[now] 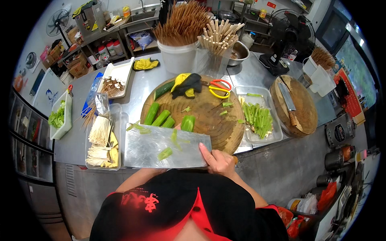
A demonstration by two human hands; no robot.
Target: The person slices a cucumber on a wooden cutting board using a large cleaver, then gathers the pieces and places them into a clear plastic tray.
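Note:
My right hand point(219, 161) grips a large cleaver point(169, 147), its broad blade held flat over the near edge of a round wooden chopping block point(220, 125). Thin green peelings point(165, 153) stick to the blade. Behind the blade lie cucumber-like green pieces point(151, 113), and a short peeled piece point(188, 123) with a bit of a fingertip beside it. My left hand is mostly hidden beneath the blade; only its forearm shows. Farther back on the block are a dark green cucumber piece point(163, 90), a black and yellow glove point(187, 84) and red and yellow-handled scissors point(220, 89).
Right of the block, a clear tray point(279, 129) holds cut green stalks; beyond it a knife point(287, 96) lies on another block point(307, 111). At left are a tray point(120, 132) of enoki mushrooms and a white tray point(129, 69). A bucket point(178, 57) of skewers stands behind.

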